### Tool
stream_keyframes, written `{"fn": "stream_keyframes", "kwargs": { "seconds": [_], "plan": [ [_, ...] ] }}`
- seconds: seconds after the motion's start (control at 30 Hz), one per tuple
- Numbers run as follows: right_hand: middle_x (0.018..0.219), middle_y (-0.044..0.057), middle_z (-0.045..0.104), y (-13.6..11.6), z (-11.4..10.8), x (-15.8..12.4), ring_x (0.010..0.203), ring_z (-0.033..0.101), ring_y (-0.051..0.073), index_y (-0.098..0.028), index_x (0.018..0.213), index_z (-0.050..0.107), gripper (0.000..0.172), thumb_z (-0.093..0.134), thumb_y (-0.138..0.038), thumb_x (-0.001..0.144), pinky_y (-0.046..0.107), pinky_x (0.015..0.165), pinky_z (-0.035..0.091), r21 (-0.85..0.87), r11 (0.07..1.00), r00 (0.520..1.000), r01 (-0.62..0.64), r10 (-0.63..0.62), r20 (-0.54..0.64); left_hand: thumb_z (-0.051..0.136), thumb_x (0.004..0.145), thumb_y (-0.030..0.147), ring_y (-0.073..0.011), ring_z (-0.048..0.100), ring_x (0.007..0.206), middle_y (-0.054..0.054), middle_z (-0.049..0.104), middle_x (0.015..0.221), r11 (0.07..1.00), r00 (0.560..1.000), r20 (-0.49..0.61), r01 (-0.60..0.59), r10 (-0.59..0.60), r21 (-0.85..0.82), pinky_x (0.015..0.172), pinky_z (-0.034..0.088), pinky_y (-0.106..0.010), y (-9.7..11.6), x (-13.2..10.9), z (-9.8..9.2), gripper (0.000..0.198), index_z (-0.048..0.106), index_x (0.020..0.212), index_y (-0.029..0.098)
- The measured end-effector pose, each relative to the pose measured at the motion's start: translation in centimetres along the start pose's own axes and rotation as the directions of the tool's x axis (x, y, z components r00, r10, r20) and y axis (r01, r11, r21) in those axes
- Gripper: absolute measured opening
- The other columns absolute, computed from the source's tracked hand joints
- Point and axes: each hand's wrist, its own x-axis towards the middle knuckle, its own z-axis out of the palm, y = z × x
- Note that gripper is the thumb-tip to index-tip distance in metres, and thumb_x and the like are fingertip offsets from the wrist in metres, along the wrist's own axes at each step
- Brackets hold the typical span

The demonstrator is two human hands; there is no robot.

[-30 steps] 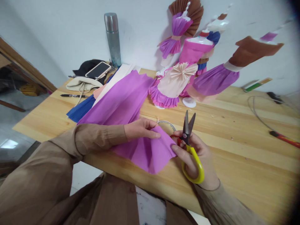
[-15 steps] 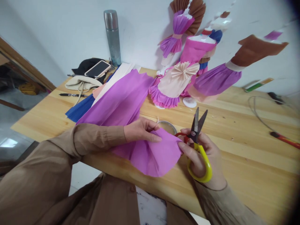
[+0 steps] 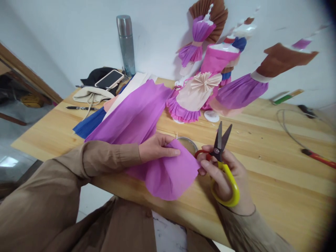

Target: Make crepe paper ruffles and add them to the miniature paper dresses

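Between thumb and fingers, my left hand (image 3: pixel 157 148) pinches a sheet of purple crepe paper (image 3: pixel 173 175) near its top edge. The sheet fans out below the hand, and a long purple length stretches back across the table beneath my wrist. My right hand (image 3: pixel 231 178) holds scissors (image 3: pixel 217 150) with one yellow and one red handle. Their dark blades are parted and point away from me. The right thumb and fingertips are at the paper's right corner; whether they still grip it, I cannot tell. Behind the paper lies a roll of tape (image 3: pixel 187 143), partly covered.
Several dress forms in paper dresses, one with a pink skirt (image 3: pixel 195 94), stand along the wall. A steel flask (image 3: pixel 126 45), a phone (image 3: pixel 109 79), a pen (image 3: pixel 81 108) and blue paper (image 3: pixel 89 122) are at the left. A red-handled tool (image 3: pixel 319 157) with a cord lies right.
The purple paper's right corner has shifted slightly left, and its free part has swung a little left. My right hand keeps the scissors with blades still parted. The view has tilted slightly.
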Motion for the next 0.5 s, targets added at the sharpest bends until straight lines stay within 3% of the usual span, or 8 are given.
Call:
{"fn": "stream_keyframes", "kwargs": {
  "seconds": [0.1, 0.27, 0.4, 0.5],
  "plan": [
    [0.071, 0.0, 0.062, -0.1, -1.0, 0.2, 0.051, 0.052, 0.012, -0.024, 0.108, 0.065, 0.032, 0.07, -0.045, 0.085, 0.027, 0.049, 0.046, 0.031, 0.999, 0.997, 0.029, -0.031, 0.067, 0.086, 0.064, 0.043, -0.01, 0.061, 0.065, -0.002, 0.068, 0.071, 0.996, 0.991, -0.099, -0.088, 0.09, 0.028, 0.063, 0.048, -0.022, -0.1, 0.0, -0.1, 0.038, 0.069, 0.076, 0.011],
    [0.089, 0.007, 0.072, -0.9, -4.3, 0.8, 0.066, 0.061, 0.018, -0.028, 0.124, 0.067, 0.045, 0.066, -0.051, 0.086, 0.03, 0.06, 0.053, -0.248, 0.956, 0.955, 0.158, -0.084, 0.283, 0.083, 0.066, 0.043, -0.01, 0.059, 0.065, -0.001, 0.065, 0.07, 0.97, 0.947, -0.227, -0.198, 0.227, 0.141, 0.064, 0.047, -0.024, -0.3, 0.2, -0.5, 0.038, 0.065, 0.075, 0.011],
    [0.11, 0.009, 0.073, -1.8, -5.7, 1.3, 0.083, 0.069, 0.023, -0.032, 0.144, 0.054, 0.057, 0.062, -0.048, 0.089, 0.035, 0.077, 0.058, -0.403, 0.855, 0.865, 0.326, -0.097, 0.492, 0.08, 0.07, 0.042, -0.0109, 0.057, 0.066, 0.0, 0.061, 0.067, 0.921, 0.907, -0.249, -0.264, 0.338, 0.287, 0.063, 0.046, -0.024, -0.1, 0.1, -0.7, 0.035, 0.062, 0.07, 0.012],
    [0.126, 0.012, 0.069, -2.5, -5.7, 1.7, 0.103, 0.07, 0.028, -0.032, 0.146, 0.052, 0.059, 0.063, -0.043, 0.089, 0.042, 0.089, 0.057, -0.464, 0.79, 0.8, 0.401, -0.056, 0.597, 0.08, 0.072, 0.042, -0.0128, 0.058, 0.069, -0.001, 0.061, 0.066, 0.891, 0.887, -0.249, -0.292, 0.388, 0.348, 0.064, 0.046, -0.025, 0.0, 0.0, -0.8, 0.034, 0.062, 0.069, 0.013]
  ]
}}
